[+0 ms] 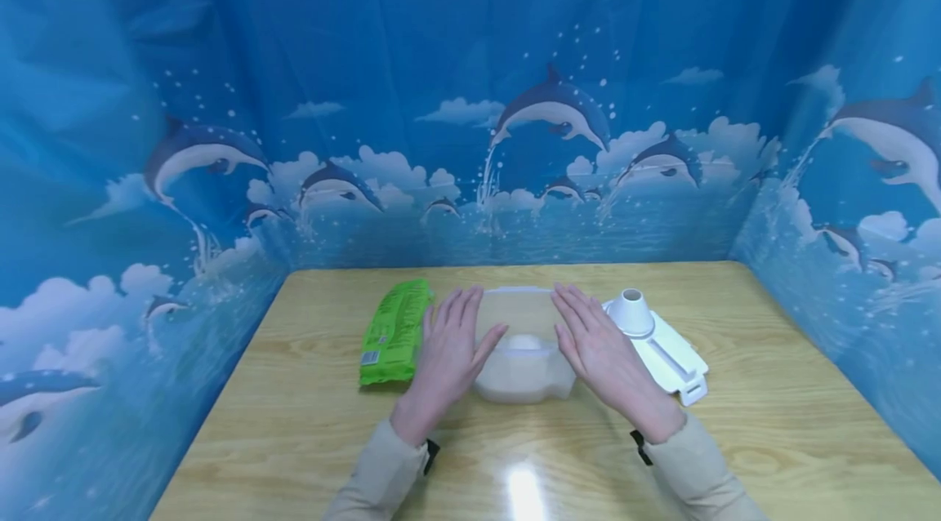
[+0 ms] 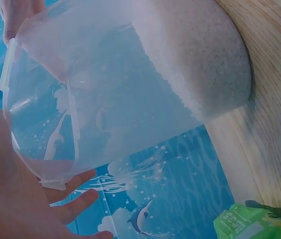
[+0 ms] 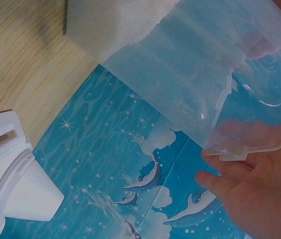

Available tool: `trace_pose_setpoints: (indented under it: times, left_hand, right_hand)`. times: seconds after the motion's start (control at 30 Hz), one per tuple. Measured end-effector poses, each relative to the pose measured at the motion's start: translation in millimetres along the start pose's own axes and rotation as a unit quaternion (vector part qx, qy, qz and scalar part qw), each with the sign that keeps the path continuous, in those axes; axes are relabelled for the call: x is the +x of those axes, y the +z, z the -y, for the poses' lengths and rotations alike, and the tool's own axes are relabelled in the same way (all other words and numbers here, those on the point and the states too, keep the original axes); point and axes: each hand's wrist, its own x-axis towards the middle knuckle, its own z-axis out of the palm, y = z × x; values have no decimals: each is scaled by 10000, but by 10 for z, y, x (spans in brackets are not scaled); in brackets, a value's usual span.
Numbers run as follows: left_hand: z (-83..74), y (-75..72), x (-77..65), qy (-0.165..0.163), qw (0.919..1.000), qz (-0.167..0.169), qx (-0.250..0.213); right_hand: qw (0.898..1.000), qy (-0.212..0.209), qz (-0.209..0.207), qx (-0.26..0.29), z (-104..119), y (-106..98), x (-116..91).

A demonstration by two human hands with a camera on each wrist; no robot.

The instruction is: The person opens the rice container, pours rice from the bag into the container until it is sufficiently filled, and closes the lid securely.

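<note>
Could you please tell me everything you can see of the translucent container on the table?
The translucent container looks like colourless plastic, with small tabs on its rim. Its top appears open, and white grains fill its lower part, their surface uneven. It stands upright on the wood-grain table, between the green bag and the white piece with a cone. The left grip and right grip flank it and appear to touch opposite sides near the rim.
</note>
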Motion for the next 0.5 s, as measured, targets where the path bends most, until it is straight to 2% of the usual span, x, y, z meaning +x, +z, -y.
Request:
trace_pose_setpoints:
  times: [0.23, 0.5]
  left_hand:
    - [6, 30, -4, 16, 10000, -51, 6]
    - [5, 28, -9, 13, 9999, -73, -106]
  right_hand:
    - [10000, 8, 12, 22, -20, 8, -7]
    - [9993, -72, -315, 171, -29, 33, 1]
